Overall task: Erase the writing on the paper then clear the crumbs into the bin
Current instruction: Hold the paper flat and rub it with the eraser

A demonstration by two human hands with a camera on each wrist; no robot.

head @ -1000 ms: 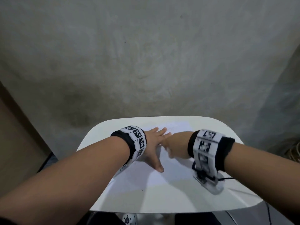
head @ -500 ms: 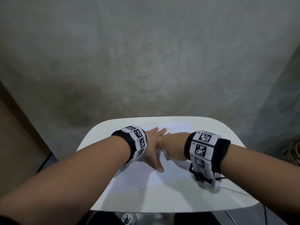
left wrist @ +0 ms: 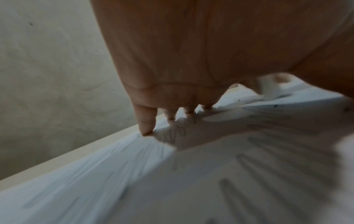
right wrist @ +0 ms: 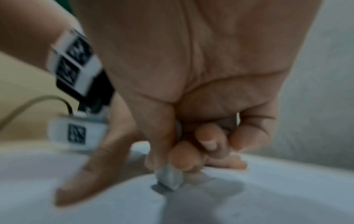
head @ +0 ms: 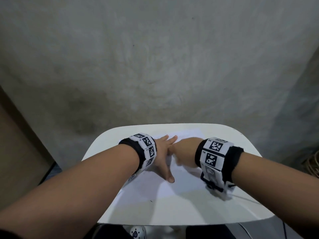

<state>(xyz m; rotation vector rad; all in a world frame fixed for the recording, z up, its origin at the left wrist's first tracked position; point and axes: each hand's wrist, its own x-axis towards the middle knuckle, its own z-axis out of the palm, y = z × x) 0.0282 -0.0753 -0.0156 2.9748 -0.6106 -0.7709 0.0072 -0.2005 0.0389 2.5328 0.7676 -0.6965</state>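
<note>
Since a second ago, our right wrist has edged toward the far edge of the bench (head: 233, 209) and rolled a little, while our left hand has kept its place.

On the left, our left hand (head: 163, 156) lies flat on the paper (head: 172, 190), fingers (left wrist: 146, 121) released and spread, thumb angled back toward the near edge. We judge it is there as a clamp, so the sheet does not skate or crumple under the rubbing. Its wrist view shows the fingertips resting near the paper's far edge, with faint grey pencil strokes smeared by motion blur across the sheet below the palm.

Just right of it, almost touching the left fingers, our right hand (head: 185, 155) bears down on the middle of the sheet. Its fingers (right wrist: 184, 159) are clenched round a small pale eraser (right wrist: 169, 179), thumb and first fingers pinching it low so that only the tip shows, pressed onto the paper. We read the short grip as a way to put weight on the stroke.

The sheet lies along the middle of the white bench, nearer the far edge than the near one. A few dark specks on it may be crumbs; the blur leaves that unsure. No bin shows in any view. By our judgement the erasing is under way and the sweeping is not yet begun.
</note>
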